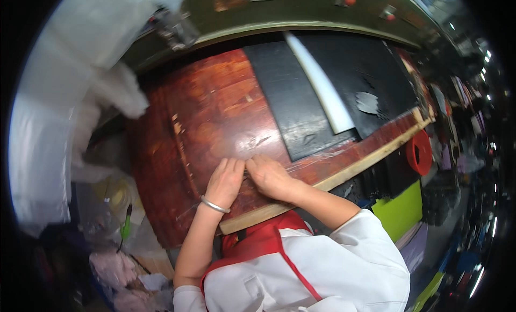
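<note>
My left hand (226, 180), with a silver bangle on its wrist, rests low over the reddish-brown wooden tabletop (215, 108). Close beside it is my right hand (270, 177), the fingertips of the two almost meeting. Both hands have their fingers bent and drawn together. Whatever they may pinch is too small or hidden to make out. Right of my hands lies a black sheet (290, 105), flat on the wood. A long white strip (321, 89) lies over the black sheets, its far end narrow.
A second black sheet (371, 70) bears a torn pale patch (367, 103). Beyond the table runs a dark green machine panel (306, 8) with red knobs. Translucent plastic sheeting (59, 97) hangs at left. A red round container (418, 153) and a lime-green board (400, 210) stand at right.
</note>
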`<state>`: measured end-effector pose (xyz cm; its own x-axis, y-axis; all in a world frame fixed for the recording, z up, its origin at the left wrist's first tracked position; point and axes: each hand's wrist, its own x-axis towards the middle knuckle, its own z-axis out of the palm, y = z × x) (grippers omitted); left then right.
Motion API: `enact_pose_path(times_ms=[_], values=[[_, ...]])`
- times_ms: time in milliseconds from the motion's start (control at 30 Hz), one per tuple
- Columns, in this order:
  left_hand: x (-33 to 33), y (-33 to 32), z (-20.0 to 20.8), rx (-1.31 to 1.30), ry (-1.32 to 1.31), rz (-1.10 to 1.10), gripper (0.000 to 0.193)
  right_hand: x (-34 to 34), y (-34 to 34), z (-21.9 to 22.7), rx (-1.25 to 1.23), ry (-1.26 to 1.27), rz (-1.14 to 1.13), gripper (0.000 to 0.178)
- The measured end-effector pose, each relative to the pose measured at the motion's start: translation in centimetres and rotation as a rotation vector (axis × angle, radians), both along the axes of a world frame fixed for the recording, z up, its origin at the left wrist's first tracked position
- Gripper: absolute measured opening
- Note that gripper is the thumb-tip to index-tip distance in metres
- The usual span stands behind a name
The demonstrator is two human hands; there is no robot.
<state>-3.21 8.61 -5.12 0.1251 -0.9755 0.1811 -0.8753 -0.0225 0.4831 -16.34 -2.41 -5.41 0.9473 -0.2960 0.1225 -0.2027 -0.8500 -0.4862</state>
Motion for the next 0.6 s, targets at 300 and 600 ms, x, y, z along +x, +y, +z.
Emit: enact_pose_path(times_ms=[300, 600], values=[[-0.6, 16.6, 3.1, 0.116, 0.306, 0.305, 0.025, 4.2, 9.1, 4.5, 0.495, 0.26, 0.511, 0.02], [-9.7, 41.9, 2.5, 0.123, 0.497, 1.004, 0.027, 9.2, 34.5, 3.9, 0.608, 0.903, 0.98, 0.012]])
